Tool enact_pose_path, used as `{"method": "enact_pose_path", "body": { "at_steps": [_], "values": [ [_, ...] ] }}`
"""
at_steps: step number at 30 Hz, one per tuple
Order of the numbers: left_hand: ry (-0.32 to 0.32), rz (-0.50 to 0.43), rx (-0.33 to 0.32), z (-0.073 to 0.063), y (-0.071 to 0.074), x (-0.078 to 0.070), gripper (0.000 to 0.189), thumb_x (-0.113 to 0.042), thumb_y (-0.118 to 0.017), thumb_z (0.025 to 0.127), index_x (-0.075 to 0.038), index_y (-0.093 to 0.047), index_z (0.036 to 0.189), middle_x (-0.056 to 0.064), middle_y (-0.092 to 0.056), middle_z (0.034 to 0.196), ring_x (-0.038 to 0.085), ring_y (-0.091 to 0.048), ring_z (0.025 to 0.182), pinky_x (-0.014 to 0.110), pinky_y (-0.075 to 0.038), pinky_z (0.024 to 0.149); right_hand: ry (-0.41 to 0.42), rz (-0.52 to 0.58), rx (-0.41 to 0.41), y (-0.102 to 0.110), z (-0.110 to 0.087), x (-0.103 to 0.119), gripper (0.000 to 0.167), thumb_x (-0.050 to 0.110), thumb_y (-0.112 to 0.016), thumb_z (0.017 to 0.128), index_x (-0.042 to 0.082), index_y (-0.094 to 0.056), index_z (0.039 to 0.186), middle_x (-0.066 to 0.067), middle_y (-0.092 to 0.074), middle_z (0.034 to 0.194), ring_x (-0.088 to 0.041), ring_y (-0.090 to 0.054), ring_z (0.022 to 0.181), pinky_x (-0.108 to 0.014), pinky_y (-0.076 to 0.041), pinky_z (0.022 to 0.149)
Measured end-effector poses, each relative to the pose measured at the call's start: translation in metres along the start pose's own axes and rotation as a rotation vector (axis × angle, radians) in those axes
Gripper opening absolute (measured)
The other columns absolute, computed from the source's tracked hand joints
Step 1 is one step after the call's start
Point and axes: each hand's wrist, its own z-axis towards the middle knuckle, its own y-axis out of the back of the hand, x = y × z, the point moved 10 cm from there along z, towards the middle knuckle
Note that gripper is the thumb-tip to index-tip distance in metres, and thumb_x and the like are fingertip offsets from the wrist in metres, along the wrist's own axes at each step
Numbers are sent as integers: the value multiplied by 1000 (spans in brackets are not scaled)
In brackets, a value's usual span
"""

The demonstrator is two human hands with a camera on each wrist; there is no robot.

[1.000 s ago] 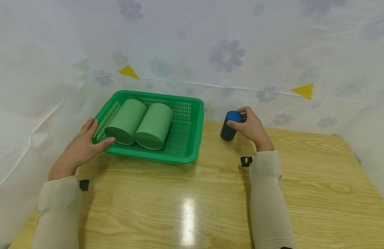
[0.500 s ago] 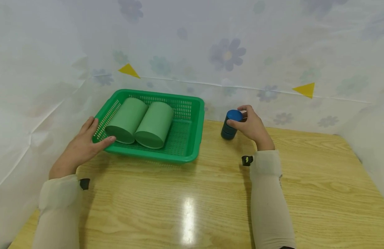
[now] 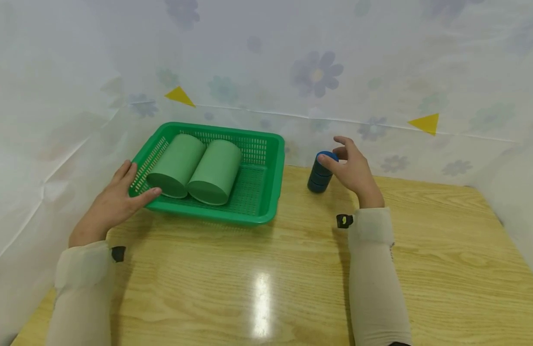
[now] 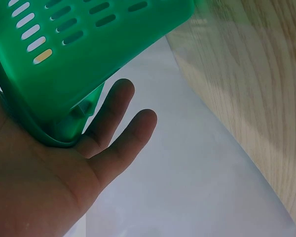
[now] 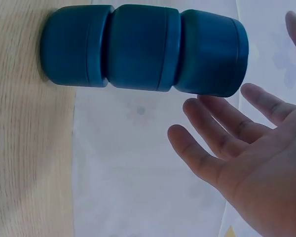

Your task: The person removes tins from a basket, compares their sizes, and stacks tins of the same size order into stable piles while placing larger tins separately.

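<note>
Three small blue round lidded containers stand stacked upright near the table's back edge. My right hand is beside the top one, thumb and fingers spread apart. In the right wrist view the fingers lie loosely beside the top container; whether a fingertip still touches it I cannot tell. At the left, my left hand rests against the near left corner of a green plastic basket. Its thumb reaches over the rim, while the fingers extend straight along the outside. Two light green cylinders lie side by side in the basket.
A wooden table carries everything. White flowered sheeting hangs close behind and at both sides, with two yellow triangles on it. The right part of the basket's floor shows beside the cylinders.
My right hand has loosened from the top blue container, its thumb and fingers spreading and lifting slightly. The stack stays standing. My left hand keeps its place at the basket.
</note>
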Motion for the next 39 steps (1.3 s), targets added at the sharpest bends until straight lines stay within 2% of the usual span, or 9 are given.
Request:
{"method": "enact_pose_path", "body": {
  "at_steps": [16,22,30,39],
  "values": [
    [12,2,14,0,1,1,105,-65,-51,98,-14,18,159,6,28,163,54,6,147,77,-12,107,83,10,-112,16,-7,23,85,58,-63,95,24,-25,163,-16,-30,161,-36,-28,147,-68,-29,109],
    [20,2,19,0,1,2,106,-66,-51,97,-15,18,158,5,29,163,53,6,147,77,-12,107,119,10,-154,23,-12,35,82,56,-63,95,26,-27,162,-9,-29,163,-32,-27,148,-68,-28,109],
    [17,2,18,0,1,3,105,-66,-51,97,-15,18,158,5,29,163,53,5,147,76,-12,107,209,34,-188,22,-15,56,81,55,-64,95,24,-30,161,-8,-33,161,-26,-29,148,-53,-21,119],
    [-7,2,6,1,1,0,102,-62,-51,99,-14,16,159,6,27,164,56,-2,146,76,-16,107,272,30,-186,10,-19,80,79,56,-64,94,24,-34,160,-4,-35,160,-24,-30,147,-51,-23,118]
  ]
}}
